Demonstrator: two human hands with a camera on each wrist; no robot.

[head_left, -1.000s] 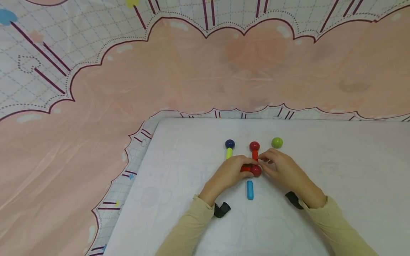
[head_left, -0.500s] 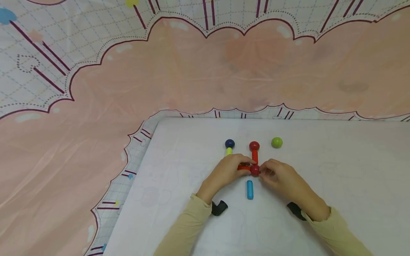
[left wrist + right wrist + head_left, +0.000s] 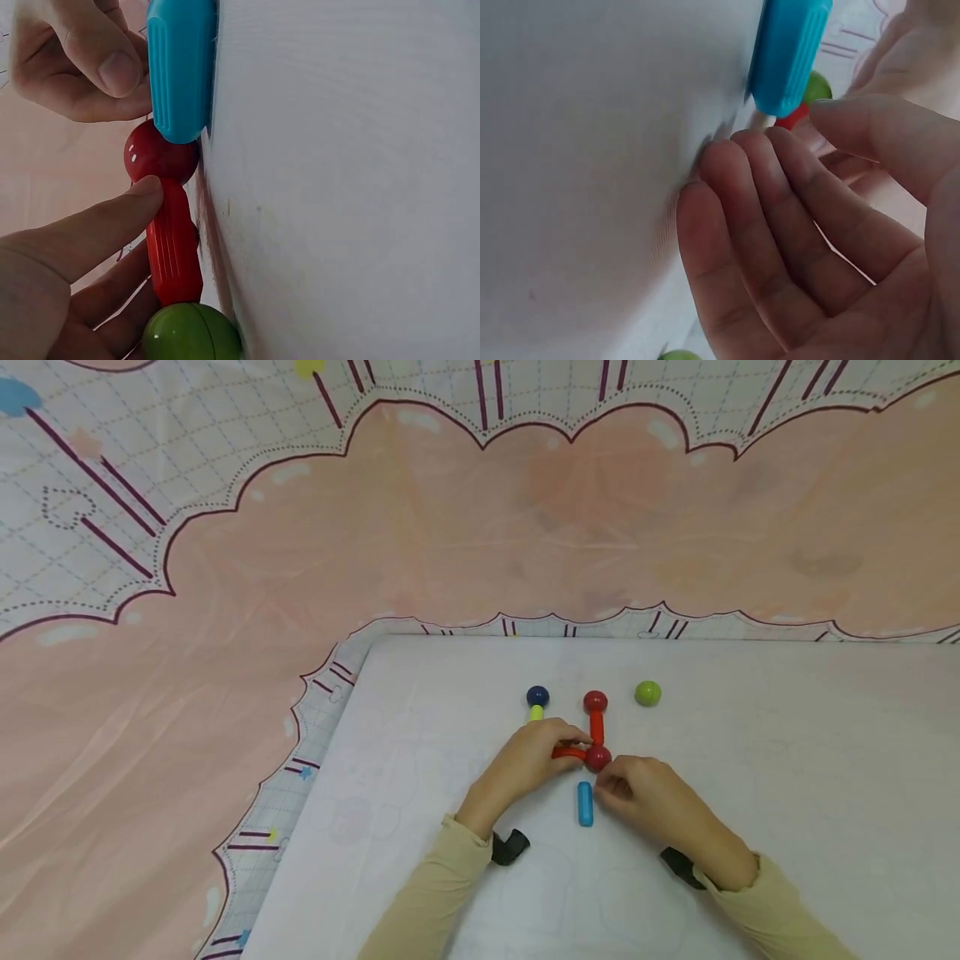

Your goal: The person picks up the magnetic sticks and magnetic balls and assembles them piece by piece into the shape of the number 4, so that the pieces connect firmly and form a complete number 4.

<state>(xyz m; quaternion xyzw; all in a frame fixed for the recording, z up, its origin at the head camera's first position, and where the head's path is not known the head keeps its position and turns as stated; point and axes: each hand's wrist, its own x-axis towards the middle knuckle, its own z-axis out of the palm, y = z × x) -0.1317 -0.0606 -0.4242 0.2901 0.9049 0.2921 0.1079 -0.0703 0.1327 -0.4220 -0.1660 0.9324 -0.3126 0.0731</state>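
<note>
In the head view my left hand (image 3: 525,756) pinches a red rod (image 3: 569,752). A dark red ball (image 3: 597,757) sits at its right end. In the left wrist view my thumb presses near that joint, and a green ball (image 3: 191,332) touches the rod's other end, hidden from the head view by my hand. A second red rod (image 3: 597,727) runs from the red ball away to another red ball (image 3: 596,701). My right hand (image 3: 648,793) hovers just right of a blue rod (image 3: 586,803), thumb and loosely bent fingers apart, holding nothing.
Behind my left hand lies a navy ball (image 3: 537,696) with a yellow-green rod (image 3: 536,713), partly covered. A loose green ball (image 3: 648,693) rests at the back right. All lie on a white tabletop (image 3: 825,760); its left and far edges border a patterned peach sheet (image 3: 465,535).
My right hand has come away from the red ball, back toward me and closer to the blue rod. The left hand has slid slightly left, keeping hold of the red rod.
</note>
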